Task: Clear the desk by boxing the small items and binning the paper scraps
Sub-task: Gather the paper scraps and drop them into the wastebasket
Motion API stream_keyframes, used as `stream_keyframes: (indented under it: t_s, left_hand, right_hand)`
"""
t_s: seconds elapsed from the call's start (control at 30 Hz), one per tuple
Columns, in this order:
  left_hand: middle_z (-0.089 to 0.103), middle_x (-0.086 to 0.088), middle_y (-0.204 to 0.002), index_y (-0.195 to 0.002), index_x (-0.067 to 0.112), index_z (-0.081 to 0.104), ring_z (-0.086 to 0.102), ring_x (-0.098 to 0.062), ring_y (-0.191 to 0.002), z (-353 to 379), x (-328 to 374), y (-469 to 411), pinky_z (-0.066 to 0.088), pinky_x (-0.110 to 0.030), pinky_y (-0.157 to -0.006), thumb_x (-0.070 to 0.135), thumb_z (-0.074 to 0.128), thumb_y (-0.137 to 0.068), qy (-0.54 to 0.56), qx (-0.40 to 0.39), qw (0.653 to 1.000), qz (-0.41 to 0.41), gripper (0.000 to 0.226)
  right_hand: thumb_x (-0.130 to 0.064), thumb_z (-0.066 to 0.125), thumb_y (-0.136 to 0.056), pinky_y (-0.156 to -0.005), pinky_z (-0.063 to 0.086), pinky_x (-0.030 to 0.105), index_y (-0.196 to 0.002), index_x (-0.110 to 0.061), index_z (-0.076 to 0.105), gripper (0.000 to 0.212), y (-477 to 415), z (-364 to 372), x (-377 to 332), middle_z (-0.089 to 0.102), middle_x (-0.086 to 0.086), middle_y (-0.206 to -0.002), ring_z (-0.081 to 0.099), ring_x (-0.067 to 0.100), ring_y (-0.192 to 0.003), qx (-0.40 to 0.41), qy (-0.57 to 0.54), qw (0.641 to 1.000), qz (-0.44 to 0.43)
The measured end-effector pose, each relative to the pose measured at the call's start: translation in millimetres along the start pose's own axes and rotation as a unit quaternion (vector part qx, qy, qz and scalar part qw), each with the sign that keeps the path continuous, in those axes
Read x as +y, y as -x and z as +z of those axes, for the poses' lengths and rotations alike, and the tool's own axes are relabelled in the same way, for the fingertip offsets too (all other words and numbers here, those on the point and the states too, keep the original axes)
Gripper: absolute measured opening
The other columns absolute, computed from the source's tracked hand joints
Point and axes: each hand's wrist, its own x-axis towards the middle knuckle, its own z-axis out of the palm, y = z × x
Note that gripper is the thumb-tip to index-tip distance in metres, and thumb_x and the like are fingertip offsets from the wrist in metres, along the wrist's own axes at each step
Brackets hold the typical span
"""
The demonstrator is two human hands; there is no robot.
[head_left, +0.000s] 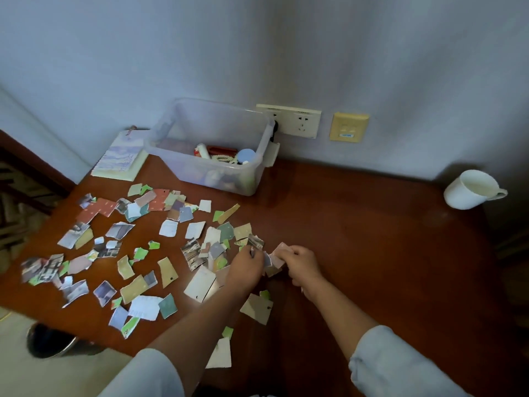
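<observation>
Pale sleeves (386, 365) sit closest to the lens, with both forearms bare and reaching onto the brown surface (372, 239). Right hand (303, 265): fingers curled, thumb on top, gripping a small bundle (279, 255) of torn paper. Left hand (246, 267): just beside the right, fingers bent down, tips pinching the left edge of the same bundle; the knuckles partly hide the exact contact. Loose scraps (167, 272) cover the surface to the left of the left hand, and a few lie beneath its wrist and forearm. Clear box (257, 181): beyond the left hand, against the wall, open, with small items (223, 156) inside. Notebook (120, 159): left of the box. Dark bin (48, 339): on the floor, well to the left of the left hand and nearer the lens. White mug (469, 190): far to the right of the right hand, near the wall.
</observation>
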Motion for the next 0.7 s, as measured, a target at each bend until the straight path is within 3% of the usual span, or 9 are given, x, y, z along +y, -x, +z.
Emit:
stream_keyframes:
  t_s: [0.1, 0.2, 0.27, 0.33, 0.47, 0.7]
  left_hand:
    - [0.057, -0.003, -0.083, -0.087, 0.018, 0.052, 0.060, -0.021, -0.078, -16.1, -5.8, 10.3, 0.055, -0.042, -0.073, 0.029, 0.038, -0.095, 0.049, 0.031, 0.998, -0.012, 0.019]
    - [0.050, -0.004, -0.073, -0.076, 0.016, 0.045, 0.050, -0.015, -0.066, -34.8, -13.6, 23.0, 0.043, -0.032, -0.061, 0.024, 0.038, -0.098, 0.066, 0.064, 0.996, -0.009, 0.024]
    - [0.044, 0.002, -0.072, -0.074, 0.020, 0.041, 0.045, -0.013, -0.069, -50.0, -21.6, 32.9, 0.035, -0.029, -0.062, 0.024, 0.037, -0.100, 0.084, 0.079, 0.993, -0.003, 0.026]
    - [0.047, 0.001, -0.078, -0.082, 0.022, 0.045, 0.047, -0.015, -0.078, -67.7, -33.6, 39.1, 0.036, -0.030, -0.069, 0.026, 0.036, -0.100, 0.103, 0.092, 0.990, -0.008, 0.020]
    - [0.044, -0.004, -0.071, -0.070, 0.018, 0.044, 0.045, -0.022, -0.072, -111.6, -63.9, 44.6, 0.041, -0.037, -0.069, 0.023, 0.039, -0.097, 0.151, 0.132, 0.979, -0.033, 0.028]
    - [0.040, -0.002, -0.065, -0.067, 0.017, 0.040, 0.040, -0.018, -0.063, -217.0, -144.9, 72.6, 0.034, -0.031, -0.064, 0.020, 0.043, -0.094, 0.216, 0.171, 0.959, -0.064, 0.028]
  right_hand:
    - [-0.018, 0.060, -0.088, -0.038, 0.018, 0.019, -0.065, -0.019, 0.049, 0.026, 12.9, 17.7, -8.8, 0.037, -0.003, -0.055, 0.029, 0.010, -0.043, -0.020, -0.052, 0.998, 0.024]
    - [-0.015, 0.058, -0.088, -0.037, 0.018, 0.017, -0.076, -0.016, 0.050, 0.015, 28.8, 36.9, -15.5, 0.034, -0.003, -0.053, 0.027, 0.010, -0.041, -0.035, -0.084, 0.995, 0.042]
    - [-0.013, 0.055, -0.089, -0.034, 0.019, 0.016, -0.075, -0.016, 0.050, 0.015, 39.0, 52.2, -20.3, 0.036, -0.005, -0.048, 0.027, 0.008, -0.037, -0.043, -0.085, 0.994, 0.047]
    - [-0.012, 0.054, -0.090, -0.035, 0.017, 0.016, -0.075, -0.015, 0.049, 0.016, 49.1, 70.2, -25.9, 0.035, -0.005, -0.049, 0.026, 0.007, -0.034, -0.058, -0.090, 0.993, 0.051]
    - [-0.012, 0.051, -0.091, -0.041, 0.016, 0.019, -0.075, -0.016, 0.043, 0.018, 67.8, 117.4, -37.0, 0.029, -0.004, -0.050, 0.022, 0.009, -0.035, -0.082, -0.074, 0.993, 0.040]
    - [-0.011, 0.049, -0.086, -0.042, 0.016, 0.020, -0.074, -0.018, 0.042, 0.016, 115.8, 245.5, -53.5, 0.034, -0.002, -0.054, 0.024, 0.010, -0.040, -0.133, -0.044, 0.990, 0.011]
